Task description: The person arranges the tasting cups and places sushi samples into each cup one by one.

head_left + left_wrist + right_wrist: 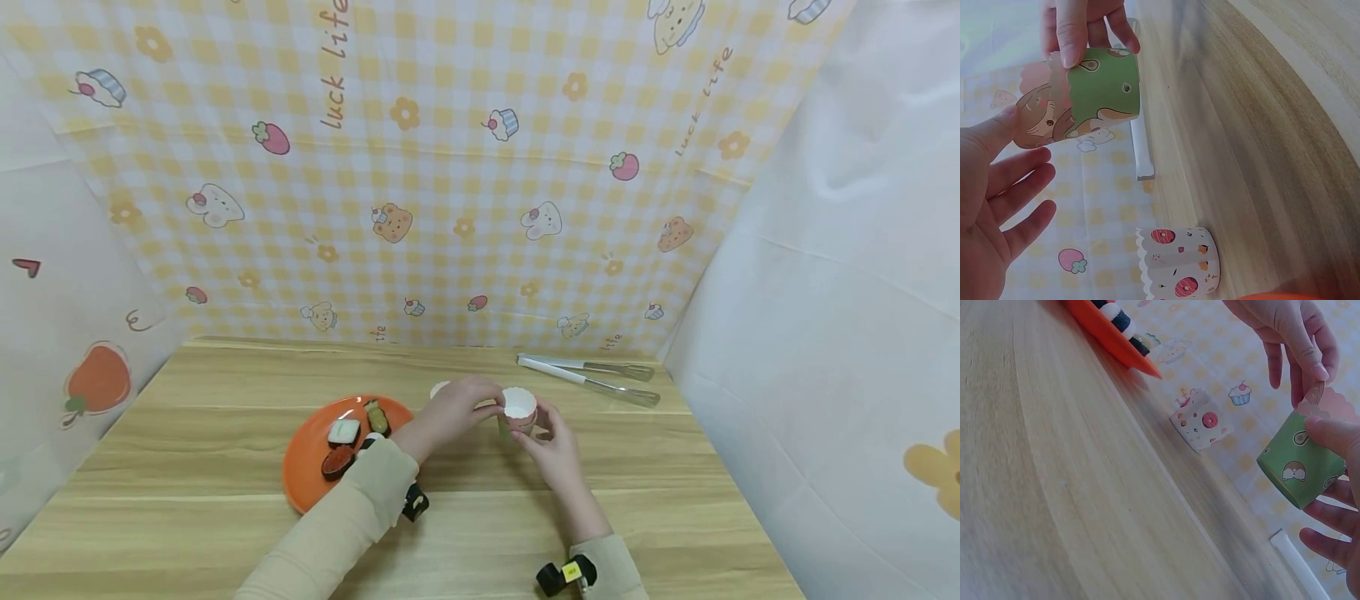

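Two paper cups appear nested: a green one (1104, 87) with avocado prints outside, and a pink-and-brown one (1041, 112) showing at its scalloped rim. My right hand (553, 446) grips the green cup (1300, 462) from its side, thumb on the wall and fingers around it. With thumb and fingertips, my left hand (465, 402) pinches the rim on the opposite side. The stack (519, 410) is held tilted, its white inside facing the head camera. A white cup with doughnut prints (1179, 259) stands apart on the table, mostly behind my left hand in the head view.
An orange plate (300, 475) with several sushi pieces (344, 432) lies on the left, partly under my left forearm. Metal tongs with white handles (555, 369) lie at the back right. Patterned cloth (450, 167) hangs behind the wooden table (637, 475).
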Motion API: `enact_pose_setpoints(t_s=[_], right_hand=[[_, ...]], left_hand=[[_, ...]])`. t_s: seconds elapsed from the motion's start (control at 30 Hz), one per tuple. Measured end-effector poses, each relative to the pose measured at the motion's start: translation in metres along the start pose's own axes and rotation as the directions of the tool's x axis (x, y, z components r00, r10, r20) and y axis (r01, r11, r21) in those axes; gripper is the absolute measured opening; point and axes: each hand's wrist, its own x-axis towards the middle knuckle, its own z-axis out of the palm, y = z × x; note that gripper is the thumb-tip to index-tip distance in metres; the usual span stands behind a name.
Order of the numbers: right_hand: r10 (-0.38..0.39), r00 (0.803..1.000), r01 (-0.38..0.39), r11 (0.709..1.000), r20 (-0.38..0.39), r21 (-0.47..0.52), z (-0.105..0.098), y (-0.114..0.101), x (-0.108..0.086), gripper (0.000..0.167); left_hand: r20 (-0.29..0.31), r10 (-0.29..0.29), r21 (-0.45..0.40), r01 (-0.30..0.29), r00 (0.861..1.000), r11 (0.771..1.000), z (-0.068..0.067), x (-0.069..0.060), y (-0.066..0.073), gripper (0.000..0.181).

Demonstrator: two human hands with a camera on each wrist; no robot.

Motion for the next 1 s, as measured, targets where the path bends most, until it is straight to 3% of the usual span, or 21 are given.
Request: enact_pose_setpoints(t_s=[0.23,0.57,1.0], right_hand=[[0.011,1.0,-0.011,1.0,-0.018,0.009,0.0,0.026,0.004,0.062],[-0.01,0.999,0.011,1.0,-0.039,0.011,0.0,0.028,0.005,0.06],[0.019,0.999,-0.019,1.0,-0.042,-0.008,0.001,0.025,0.004,0.06]], left_hand=[[-0.008,0.004,0.017,-0.004,1.0,1.0,-0.001,0.001,0.001,0.003],[-0.018,-0.009,0.007,0.009,1.0,1.0,-0.006,0.002,0.003,0.003],[0.008,-0.027,0.022,0.027,1.0,0.999,-0.011,0.001,0.003,0.005]])
